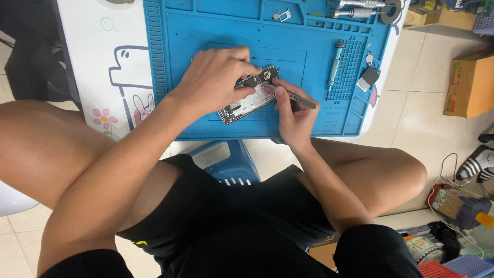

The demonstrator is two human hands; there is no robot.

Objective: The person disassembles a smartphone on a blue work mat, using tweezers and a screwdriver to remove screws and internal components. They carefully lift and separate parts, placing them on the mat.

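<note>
An opened phone [250,100], its inner parts showing, lies tilted on a blue work mat [216,31]. My left hand [216,77] presses down on the phone's upper edge and covers part of it. My right hand [292,116] pinches a pair of metal tweezers [301,99], whose tip sits at the phone's top right corner.
A grey screwdriver [334,67] lies on the mat to the right, beside a small grey block [367,78]. Metal tools [360,9] and a small tray part [282,15] rest along the mat's far edge. Cardboard boxes [468,87] stand on the tiled floor at right. A blue stool [229,164] shows beneath the table.
</note>
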